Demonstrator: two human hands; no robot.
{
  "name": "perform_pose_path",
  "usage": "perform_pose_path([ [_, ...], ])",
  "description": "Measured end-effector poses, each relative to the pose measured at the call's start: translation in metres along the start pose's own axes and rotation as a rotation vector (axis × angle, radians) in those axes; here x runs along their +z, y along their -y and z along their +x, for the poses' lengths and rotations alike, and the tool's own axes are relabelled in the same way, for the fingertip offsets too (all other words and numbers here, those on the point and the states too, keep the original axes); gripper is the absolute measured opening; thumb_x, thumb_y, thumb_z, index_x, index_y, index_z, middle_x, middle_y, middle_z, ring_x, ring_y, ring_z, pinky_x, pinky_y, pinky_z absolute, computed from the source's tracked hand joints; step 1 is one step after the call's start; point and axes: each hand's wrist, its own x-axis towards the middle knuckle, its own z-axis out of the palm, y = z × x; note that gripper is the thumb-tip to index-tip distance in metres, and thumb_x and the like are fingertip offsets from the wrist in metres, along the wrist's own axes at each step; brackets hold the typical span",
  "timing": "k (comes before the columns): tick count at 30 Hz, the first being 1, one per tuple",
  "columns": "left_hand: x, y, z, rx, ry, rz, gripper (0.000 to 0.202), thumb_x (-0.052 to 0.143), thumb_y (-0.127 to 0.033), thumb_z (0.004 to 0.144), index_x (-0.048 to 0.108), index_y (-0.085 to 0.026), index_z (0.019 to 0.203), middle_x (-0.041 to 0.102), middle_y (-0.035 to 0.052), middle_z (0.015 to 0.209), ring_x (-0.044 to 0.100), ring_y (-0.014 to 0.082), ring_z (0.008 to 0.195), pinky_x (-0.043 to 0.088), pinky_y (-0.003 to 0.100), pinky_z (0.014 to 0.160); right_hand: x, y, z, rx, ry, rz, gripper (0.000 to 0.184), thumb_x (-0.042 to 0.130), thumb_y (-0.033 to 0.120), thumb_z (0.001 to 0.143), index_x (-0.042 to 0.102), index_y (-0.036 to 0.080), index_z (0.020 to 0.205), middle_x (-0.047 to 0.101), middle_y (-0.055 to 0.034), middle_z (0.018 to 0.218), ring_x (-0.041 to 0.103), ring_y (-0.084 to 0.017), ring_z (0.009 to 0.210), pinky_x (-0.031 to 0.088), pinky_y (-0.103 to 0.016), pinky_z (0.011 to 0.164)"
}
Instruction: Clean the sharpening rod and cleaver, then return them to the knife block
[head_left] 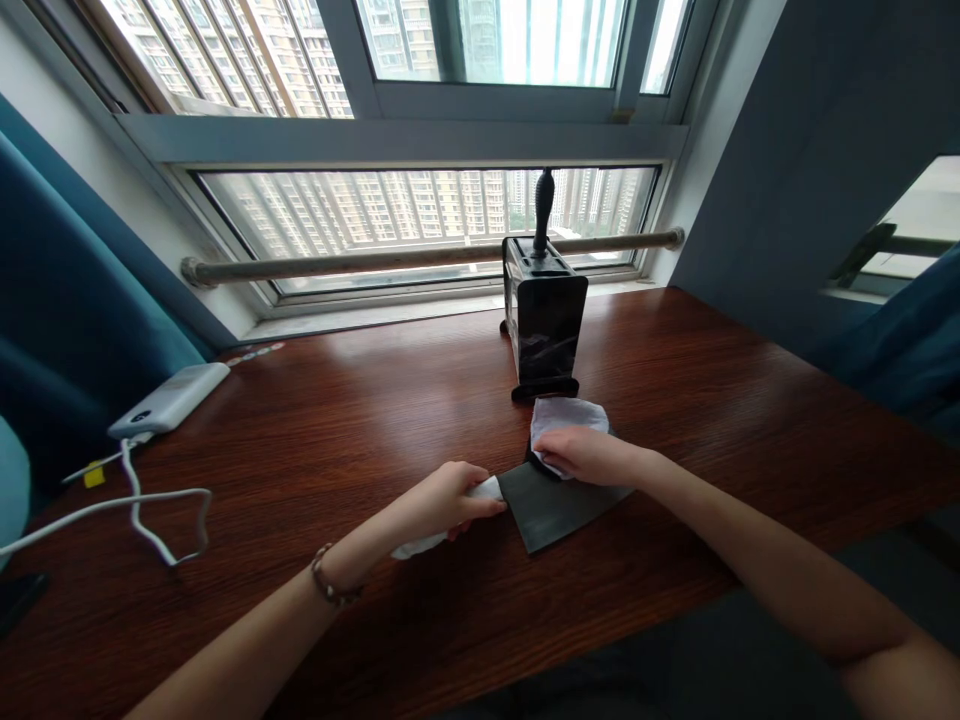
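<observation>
A cleaver with a broad grey blade (566, 515) lies low over the wooden table, its blade pointing right. My left hand (442, 500) is closed around the white handle (421, 546), which shows on both sides of the fingers. My right hand (585, 452) pinches a white cloth (571, 412) and presses it on the far part of the blade. Beside the cloth's left edge a small black patch shows; what it belongs to is partly hidden. Just beyond the cloth stands a black knife block (551, 325), with a black handle (544, 205) sticking up from it.
The reddish-brown table (360, 400) reaches to a window with a metal rail (345, 265). A white power bank (171, 400) with a white cable (142, 510) lies on the left near a blue curtain (67, 260). A dark object (21, 602) sits at the left edge.
</observation>
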Motion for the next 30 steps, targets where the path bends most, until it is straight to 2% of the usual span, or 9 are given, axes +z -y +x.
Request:
perform_pose_path([
  [5,-0.002,0.000,0.001,-0.006,0.018,-0.044,0.042,0.054,-0.057,0.071,0.054,-0.015,0.074,0.051,-0.0010,0.055,0.047,0.0118,0.043,0.032,0.020,0.037,-0.022,-0.027,-0.013,0.043,0.097,0.014,0.019,0.043,0.020,0.089,0.061,0.017,0.085,0.061,-0.0022,0.076,0.054,-0.016,0.068,0.038,-0.025,0.062],
  [14,-0.004,-0.005,0.000,-0.005,0.037,-0.082,0.034,0.056,-0.049,0.073,0.053,-0.015,0.073,0.048,-0.0028,0.050,0.043,0.0106,0.041,0.029,0.019,0.038,-0.047,-0.074,-0.036,0.230,0.198,0.233,0.017,0.048,0.021,0.082,0.062,0.013,0.082,0.057,-0.0012,0.072,0.051,-0.013,0.064,0.037,-0.020,0.055],
  [17,-0.006,-0.007,0.000,-0.006,0.049,-0.110,0.033,0.057,-0.048,0.073,0.051,-0.015,0.069,0.046,-0.0035,0.047,0.041,0.0097,0.040,0.028,0.019,0.039,-0.052,-0.084,-0.041,0.285,0.159,0.299,0.017,0.051,0.023,0.079,0.063,0.012,0.081,0.057,-0.0014,0.072,0.051,-0.014,0.064,0.037,-0.020,0.054],
  [21,-0.009,-0.005,0.001,-0.016,0.072,-0.175,0.038,0.056,-0.052,0.073,0.050,-0.015,0.066,0.043,-0.0034,0.046,0.037,0.0086,0.040,0.027,0.019,0.039,-0.052,-0.092,-0.044,0.360,0.030,0.462,0.022,0.055,0.028,0.077,0.064,0.012,0.089,0.061,-0.0025,0.078,0.053,-0.015,0.069,0.039,-0.021,0.059],
  [25,-0.009,0.001,0.003,-0.065,0.050,-0.222,0.040,0.057,-0.055,0.072,0.050,-0.016,0.066,0.044,-0.0030,0.048,0.036,0.0084,0.040,0.026,0.019,0.037,-0.044,-0.099,-0.043,0.575,-0.091,0.722,0.028,0.065,0.034,0.071,0.065,0.011,0.087,0.062,-0.0038,0.075,0.053,-0.015,0.063,0.037,-0.021,0.052],
  [27,-0.009,0.003,0.004,-0.078,0.036,-0.244,0.040,0.058,-0.054,0.072,0.049,-0.016,0.065,0.045,-0.0028,0.049,0.036,0.0082,0.040,0.026,0.019,0.036,-0.042,-0.103,-0.044,0.645,-0.085,0.835,0.028,0.068,0.034,0.068,0.065,0.011,0.085,0.061,-0.0034,0.070,0.052,-0.014,0.058,0.036,-0.021,0.048],
  [30,-0.008,0.004,0.005,-0.067,0.049,-0.281,0.039,0.060,-0.052,0.072,0.048,-0.016,0.063,0.044,-0.0029,0.049,0.036,0.0078,0.039,0.025,0.018,0.036,-0.046,-0.104,-0.046,0.662,-0.021,0.943,0.025,0.071,0.031,0.066,0.066,0.012,0.081,0.061,-0.0027,0.067,0.052,-0.013,0.057,0.036,-0.020,0.047],
])
